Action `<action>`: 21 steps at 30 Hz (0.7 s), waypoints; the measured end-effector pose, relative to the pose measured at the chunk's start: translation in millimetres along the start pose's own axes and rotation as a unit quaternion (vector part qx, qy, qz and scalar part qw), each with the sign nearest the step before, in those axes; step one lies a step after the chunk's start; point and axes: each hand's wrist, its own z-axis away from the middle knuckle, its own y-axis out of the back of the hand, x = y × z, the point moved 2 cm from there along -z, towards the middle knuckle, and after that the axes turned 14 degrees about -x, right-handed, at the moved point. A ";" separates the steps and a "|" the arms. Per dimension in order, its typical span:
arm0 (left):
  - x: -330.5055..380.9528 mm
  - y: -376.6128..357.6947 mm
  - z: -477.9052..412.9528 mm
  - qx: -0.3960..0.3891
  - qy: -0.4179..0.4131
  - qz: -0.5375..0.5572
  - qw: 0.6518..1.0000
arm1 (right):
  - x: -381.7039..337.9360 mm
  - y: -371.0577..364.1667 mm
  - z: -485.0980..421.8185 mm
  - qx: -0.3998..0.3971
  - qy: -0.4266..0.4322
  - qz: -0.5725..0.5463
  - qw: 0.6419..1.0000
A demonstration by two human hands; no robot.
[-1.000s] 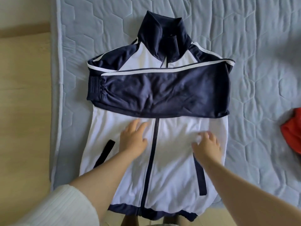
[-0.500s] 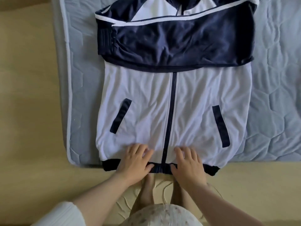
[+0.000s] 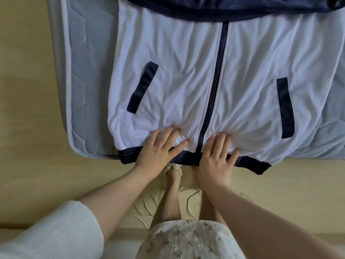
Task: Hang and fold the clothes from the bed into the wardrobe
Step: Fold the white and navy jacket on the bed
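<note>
The hands — left hand [image 3: 158, 149], right hand [image 3: 215, 157] — press flat, fingers straight, on the jacket [image 3: 186, 81] by its hem.

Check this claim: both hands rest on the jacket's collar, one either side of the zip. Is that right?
No. The head view shows the left hand and right hand resting at the bottom hem of the jacket, not its collar, one either side of the zip.

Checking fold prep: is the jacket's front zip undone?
No, the zip of the jacket runs closed down to the dark hem.
</note>
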 end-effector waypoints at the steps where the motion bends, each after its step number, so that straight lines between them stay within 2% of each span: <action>1: -3.0 -1.1 -0.5 0.036 -0.012 0.008 0.999 | 2.5 0.2 -0.2 0.015 -0.006 0.000 1.000; 4: -7.6 2.7 -3.0 0.090 -0.004 0.061 0.994 | 12.3 -0.6 -3.6 0.062 0.009 -0.106 0.992; 6: -6.3 5.9 -1.5 0.095 -0.009 0.110 0.989 | 20.1 -1.8 -6.7 0.088 0.022 -0.161 0.983; 11: -18.5 24.0 2.9 0.110 -0.015 0.231 0.967 | 27.7 5.8 5.5 0.100 0.050 -0.158 0.981; 13: -23.9 35.5 1.9 0.062 0.002 0.295 0.953 | 33.0 13.4 12.9 0.103 0.074 -0.161 0.979; 15: -31.8 45.8 0.0 -0.042 0.014 0.351 0.935 | 41.2 23.2 19.0 0.100 0.103 -0.163 0.976; 17: -40.8 58.3 -2.6 -0.158 0.022 0.348 0.924 | 50.2 35.3 26.5 0.083 0.108 -0.151 0.979; 19: -49.5 75.9 -2.2 -0.188 0.025 0.313 0.930 | 58.0 50.9 35.7 0.057 0.093 -0.134 0.985; 21: -55.2 96.3 4.6 -0.166 0.036 0.280 0.945 | 59.8 71.4 45.2 0.042 0.094 -0.093 0.990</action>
